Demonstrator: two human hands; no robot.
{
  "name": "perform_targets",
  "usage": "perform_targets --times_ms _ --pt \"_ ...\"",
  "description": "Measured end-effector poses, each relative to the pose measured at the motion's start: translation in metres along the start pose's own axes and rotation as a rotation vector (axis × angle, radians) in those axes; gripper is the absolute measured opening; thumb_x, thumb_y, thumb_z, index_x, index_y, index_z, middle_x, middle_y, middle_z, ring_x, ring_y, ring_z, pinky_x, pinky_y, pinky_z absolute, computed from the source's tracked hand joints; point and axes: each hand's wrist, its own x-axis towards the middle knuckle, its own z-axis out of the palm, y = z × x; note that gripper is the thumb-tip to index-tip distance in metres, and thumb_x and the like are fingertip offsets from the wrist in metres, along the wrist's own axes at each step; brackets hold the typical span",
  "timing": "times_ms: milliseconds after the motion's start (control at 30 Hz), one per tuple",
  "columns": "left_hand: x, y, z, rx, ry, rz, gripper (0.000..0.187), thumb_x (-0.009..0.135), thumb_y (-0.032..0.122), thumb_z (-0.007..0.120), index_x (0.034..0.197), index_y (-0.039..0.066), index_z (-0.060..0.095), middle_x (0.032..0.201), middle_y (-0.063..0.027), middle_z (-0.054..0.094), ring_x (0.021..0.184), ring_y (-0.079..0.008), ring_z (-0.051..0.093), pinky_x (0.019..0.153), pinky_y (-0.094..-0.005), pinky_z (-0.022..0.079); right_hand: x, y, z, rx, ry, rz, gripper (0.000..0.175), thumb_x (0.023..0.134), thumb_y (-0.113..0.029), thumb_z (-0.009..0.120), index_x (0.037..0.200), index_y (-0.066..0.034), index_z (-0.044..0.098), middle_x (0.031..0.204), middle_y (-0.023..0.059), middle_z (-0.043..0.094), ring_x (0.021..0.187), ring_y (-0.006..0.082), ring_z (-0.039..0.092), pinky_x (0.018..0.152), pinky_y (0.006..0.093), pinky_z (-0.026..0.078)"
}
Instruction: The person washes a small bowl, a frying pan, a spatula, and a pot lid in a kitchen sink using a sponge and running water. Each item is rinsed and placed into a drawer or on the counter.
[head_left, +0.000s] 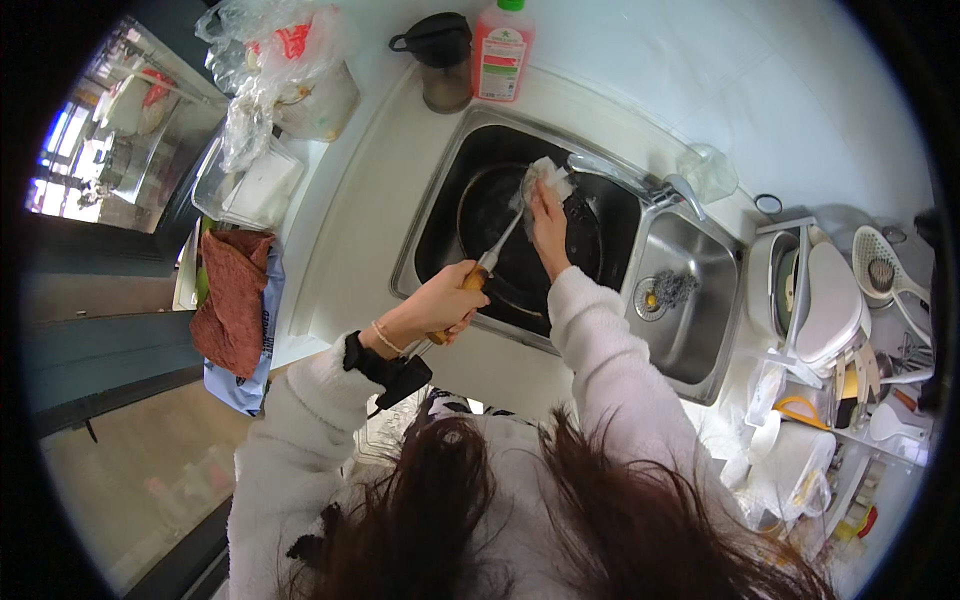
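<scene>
My left hand (450, 300) is closed around the wooden handle (475, 278) of a long metal utensil, whose shaft (508, 235) points up over the large sink basin. My right hand (549, 225) presses a whitish crumpled cloth or wipe (546, 178) against the utensil's far end, which the cloth mostly hides. Below both hands a dark round pan (491, 202) lies in the large basin. The faucet (611, 171) reaches over this basin from the right, close to the cloth.
In the small steel basin (694, 255) a scouring pad (675, 288) lies by the drain. Behind the sink stand a black-lidded jug (442, 79) and a pink detergent bottle (501, 64). A dish rack (802, 292) is at right; a brown towel (229, 300) hangs at left.
</scene>
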Motion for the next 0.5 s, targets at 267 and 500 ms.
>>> perform_targets --times_ms 267,500 --pt "-0.023 -0.002 0.010 0.006 -0.034 -0.037 0.028 0.081 0.005 0.049 0.107 -0.001 0.039 0.053 -0.0032 0.041 0.036 -0.0117 0.040 0.031 -0.0278 0.033 0.039 -0.003 -0.015 -0.874 0.086 -0.346 0.019 0.081 -0.019 0.056 0.089 -0.0068 0.068 0.102 0.0107 0.061 0.095 0.0330 0.051 0.081 0.0481 0.036" --pt "-0.027 -0.007 0.010 -0.044 0.036 0.011 0.031 0.080 0.006 0.050 0.107 -0.002 0.038 0.051 -0.0029 0.041 0.035 -0.0125 0.040 0.031 -0.0279 0.034 0.032 -0.008 0.008 -0.361 0.167 -0.164 0.029 0.091 -0.022 0.048 0.109 -0.0029 0.058 0.106 0.0177 0.059 0.104 0.0381 0.051 0.096 0.0437 0.035"
